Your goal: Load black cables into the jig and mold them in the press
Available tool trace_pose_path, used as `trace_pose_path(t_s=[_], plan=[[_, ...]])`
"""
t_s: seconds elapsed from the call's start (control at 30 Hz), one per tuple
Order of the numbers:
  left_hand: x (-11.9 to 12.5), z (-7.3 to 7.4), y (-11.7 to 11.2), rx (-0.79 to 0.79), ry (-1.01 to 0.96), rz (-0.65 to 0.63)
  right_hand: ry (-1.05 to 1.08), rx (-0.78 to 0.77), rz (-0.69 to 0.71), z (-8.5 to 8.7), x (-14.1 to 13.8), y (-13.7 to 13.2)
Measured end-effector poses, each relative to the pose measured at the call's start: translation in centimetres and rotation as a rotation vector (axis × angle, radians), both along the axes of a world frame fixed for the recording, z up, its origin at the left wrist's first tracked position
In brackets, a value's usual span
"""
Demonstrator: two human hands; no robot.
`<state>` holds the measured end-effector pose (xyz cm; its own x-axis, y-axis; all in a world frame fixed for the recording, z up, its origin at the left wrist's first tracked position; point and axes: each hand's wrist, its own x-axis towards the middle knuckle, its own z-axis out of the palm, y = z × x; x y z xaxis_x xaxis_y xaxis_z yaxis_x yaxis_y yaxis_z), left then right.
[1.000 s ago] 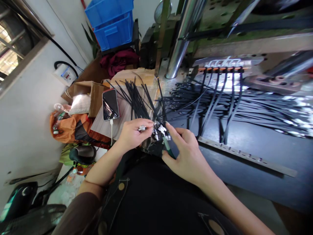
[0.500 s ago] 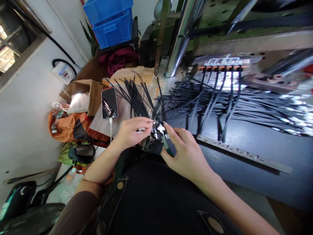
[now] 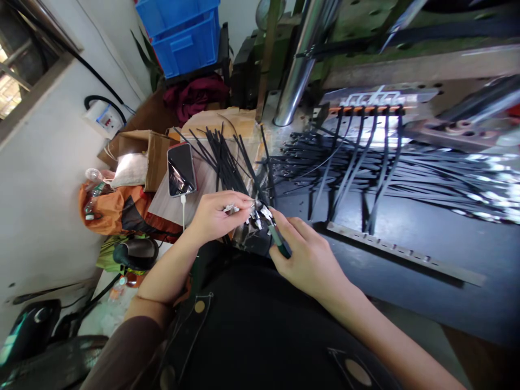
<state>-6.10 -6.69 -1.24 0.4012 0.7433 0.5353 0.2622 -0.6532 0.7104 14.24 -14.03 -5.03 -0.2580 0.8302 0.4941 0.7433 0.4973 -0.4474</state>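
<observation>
My left hand (image 3: pixel 221 215) is pinched closed around black flat cables whose pale ends (image 3: pixel 231 208) poke out past the fingers. My right hand (image 3: pixel 309 254) grips a small green-handled tool (image 3: pixel 279 242), probably pliers or cutters; its jaws are too unclear to tell. The tool's head meets the small white and silver cable ends (image 3: pixel 257 218) just beside my left fingertips. Behind both hands lies a loose bundle of black cables (image 3: pixel 225 157) on a board.
Several black cables run from a mould (image 3: pixel 374 108) under the press to a slotted metal bar (image 3: pixel 402 257). A heap of cables (image 3: pixel 439 179) covers the bench. A phone (image 3: pixel 181 170) is charging at left, near a cardboard box (image 3: pixel 157 162). A steel pillar (image 3: pixel 290 92) stands behind.
My hands stay close together, with only slight shifts of the fingers and the green-handled tool. The view has moved a little.
</observation>
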Motion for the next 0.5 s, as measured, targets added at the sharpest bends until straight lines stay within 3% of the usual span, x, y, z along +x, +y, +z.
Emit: trace_pose_path(t_s=[0.1,0.17,0.27,0.37,0.43,0.5], plan=[[0.1,-0.1,0.3,-0.056,-0.036,-0.010,0.048,-0.062,-0.009,0.1,0.0,-0.1],[0.3,-0.1,0.4,-0.173,-0.085,0.008,0.158,-0.174,-0.013,0.7,0.3,-0.1],[1.2,-0.1,0.4,-0.557,-0.317,0.024,0.564,-0.453,0.088,2.2,1.2,0.0],[2.5,0.0,0.4,-0.927,-0.633,-0.014,1.000,-0.651,0.351,3.6,2.0,0.2],[3.5,0.2,0.5,-1.082,-0.769,-0.015,1.037,-0.706,0.477,4.2,2.1,0.3],[4.2,0.4,0.6,-1.198,-0.842,0.004,0.909,-0.711,0.514,4.5,1.7,0.3]])
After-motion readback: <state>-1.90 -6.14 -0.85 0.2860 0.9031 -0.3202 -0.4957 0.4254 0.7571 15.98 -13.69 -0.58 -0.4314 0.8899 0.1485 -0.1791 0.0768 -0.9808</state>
